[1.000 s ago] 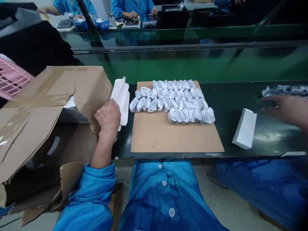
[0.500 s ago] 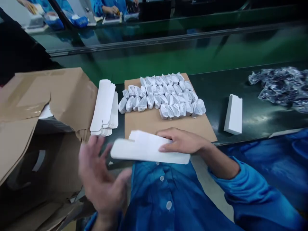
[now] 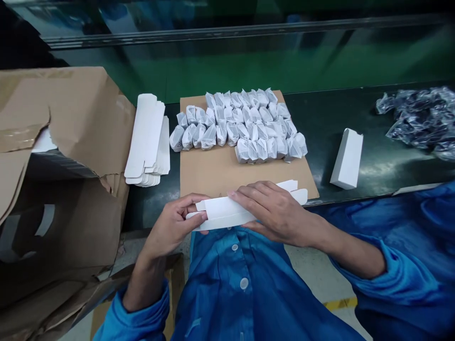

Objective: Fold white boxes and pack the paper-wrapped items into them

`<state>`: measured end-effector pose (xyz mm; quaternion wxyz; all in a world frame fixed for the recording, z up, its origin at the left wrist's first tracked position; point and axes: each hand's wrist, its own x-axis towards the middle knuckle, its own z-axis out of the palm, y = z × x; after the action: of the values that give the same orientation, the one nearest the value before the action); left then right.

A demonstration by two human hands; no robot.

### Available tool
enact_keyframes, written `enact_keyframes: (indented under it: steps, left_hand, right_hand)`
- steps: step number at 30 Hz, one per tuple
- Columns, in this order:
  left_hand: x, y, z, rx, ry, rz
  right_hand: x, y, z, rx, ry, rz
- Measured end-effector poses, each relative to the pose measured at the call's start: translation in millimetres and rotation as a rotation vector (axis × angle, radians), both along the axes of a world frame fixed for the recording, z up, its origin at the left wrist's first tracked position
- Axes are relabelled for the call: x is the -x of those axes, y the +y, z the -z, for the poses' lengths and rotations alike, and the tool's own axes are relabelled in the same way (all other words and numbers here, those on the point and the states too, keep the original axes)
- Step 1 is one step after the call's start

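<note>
A white paper box, partly opened out into a long sleeve with loose end flaps, is held level in front of my body. My left hand grips its left end, thumb on the near side and fingers at the end flaps. Over the right half lies my right hand, its fingers across the top and thumb below. Beyond the box, several small items wrapped in white paper stand in rows on a brown cardboard sheet.
Left of the sheet lies a stack of flat white boxes, beside a large open cardboard carton. On the dark green bench, a folded white box stands at right. Farther right is a pile of clear plastic bags.
The flat white box has been opened out into a sleeve. My left hand has come in from the left and taken its end; my right hand has shifted over its right part.
</note>
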<state>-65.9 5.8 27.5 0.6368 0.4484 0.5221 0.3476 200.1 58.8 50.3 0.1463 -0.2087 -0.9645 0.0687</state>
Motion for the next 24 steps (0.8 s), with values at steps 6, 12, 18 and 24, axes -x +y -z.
enact_keyframes:
  steps: [6, 12, 18, 24]
  left_hand:
    - [-14.6, 7.4, 12.1, -0.160, 0.166, -0.209]
    - [-24.4, -9.5, 11.3, -0.524, 0.099, -0.514]
    - [-83.8, -18.7, 24.2, -0.644, 0.148, -0.529]
    - [-63.3, 0.9, 22.6, -0.601, 0.505, -0.527]
  right_hand:
    - [1.4, -1.4, -2.3, -0.155, -0.017, 0.023]
    - [-2.9, 5.6, 6.7, -0.268, 0.107, 0.359]
    - [30.8, -26.3, 33.6, -0.202, 0.289, 0.405]
    - [31.3, -21.0, 5.0, 0.439, 0.452, 0.193]
